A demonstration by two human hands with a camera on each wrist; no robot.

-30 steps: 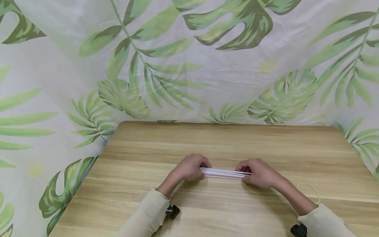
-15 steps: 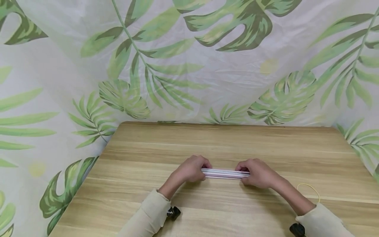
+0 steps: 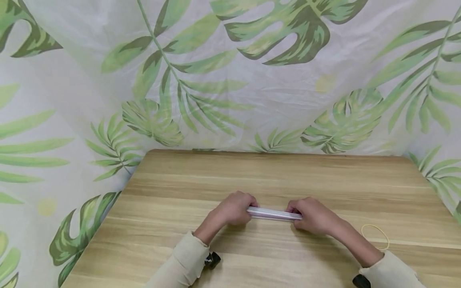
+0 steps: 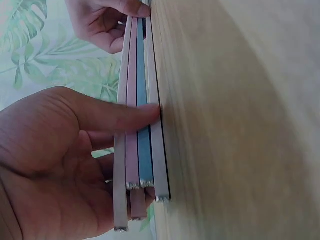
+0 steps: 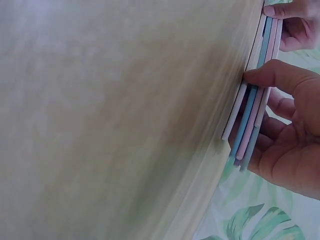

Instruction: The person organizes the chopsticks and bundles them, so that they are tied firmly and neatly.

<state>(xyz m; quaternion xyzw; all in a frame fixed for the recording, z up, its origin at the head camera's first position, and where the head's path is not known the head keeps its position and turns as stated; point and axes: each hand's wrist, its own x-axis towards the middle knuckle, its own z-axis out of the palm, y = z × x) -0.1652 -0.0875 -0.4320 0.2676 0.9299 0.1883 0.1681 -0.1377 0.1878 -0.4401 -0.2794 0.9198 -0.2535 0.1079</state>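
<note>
In the head view, my left hand (image 3: pixel 234 209) and right hand (image 3: pixel 316 216) grip opposite ends of a bundle of long slim sticks (image 3: pixel 274 215), held level just over or on the table. White, pink and blue sticks (image 4: pixel 144 155) show in the left wrist view, where the left thumb presses across them. Their ends with shiny tips are uneven, some sticking out farther. From the right wrist view, the right thumb lies over the sticks (image 5: pixel 244 130) while fingers curl behind. Staggered ends poke out below that hand too. The exact kind of stick is unclear.
A thin yellow loop like a rubber band (image 3: pixel 374 225) lies on the wooden table (image 3: pixel 273 176) behind the right forearm. Leaf-patterned cloth (image 3: pixel 216 92) hangs beyond the table's far edge. A black device (image 3: pixel 212 260) sits at the left cuff.
Both hands have drawn slightly closer together along the bundle, so a shorter stretch shows between them. The bundle has tilted a little, its right end now nearer me. The grip persists.
</note>
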